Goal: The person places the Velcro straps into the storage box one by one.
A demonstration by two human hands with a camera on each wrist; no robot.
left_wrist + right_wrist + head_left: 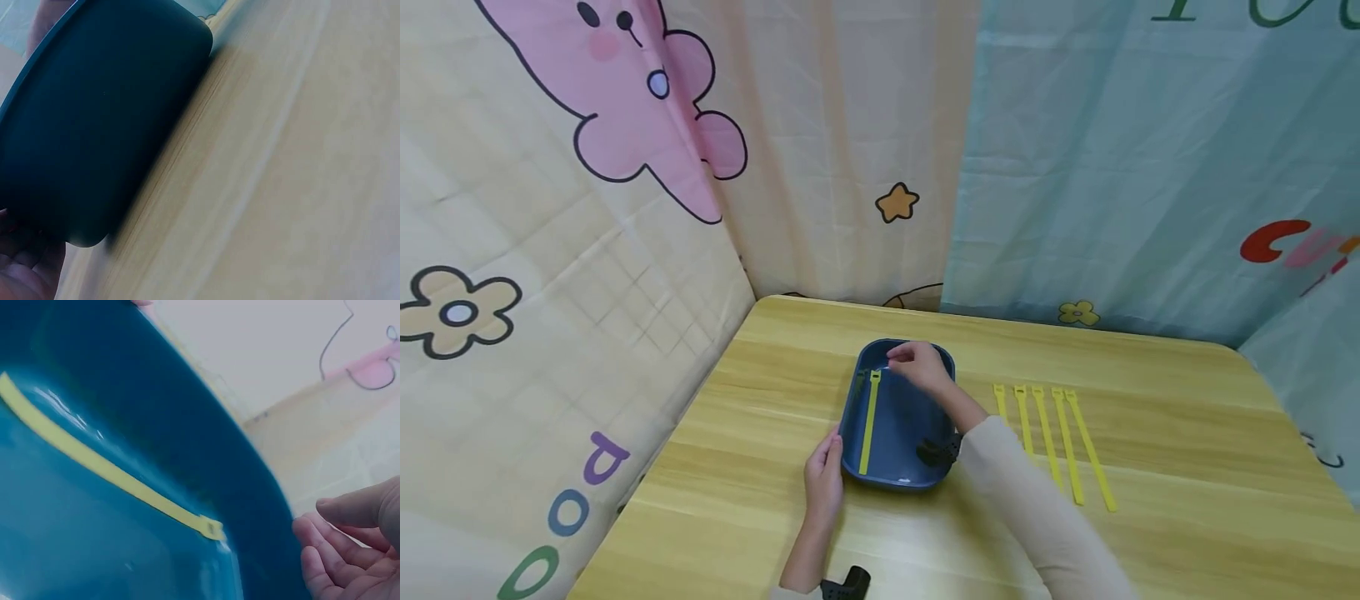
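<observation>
At the near-left corner of the blue tray (904,425), your left hand (825,477) grips the side, its thumb against the left edge; a black wrist mount (936,451) on your right arm sits over the tray's near-right corner, and your pale sleeve (1037,500) crosses the wooden surface (1210,433) to the right; five yellow straps (1048,433) lie side by side there, apart from the tray's right edge, some partly hidden behind your sleeve; inside the tray, one lone strap (870,425) lies lengthwise near the left edge, its slotted head toward the far end; your right hand (917,367) is over the tray's far-right corner, fingers loosely bent and holding nothing, thumb tip close to the index finger; past the surface's far edge hang a beige curtain (850,167) with an orange star (897,202) and a blue curtain (1112,167).
</observation>
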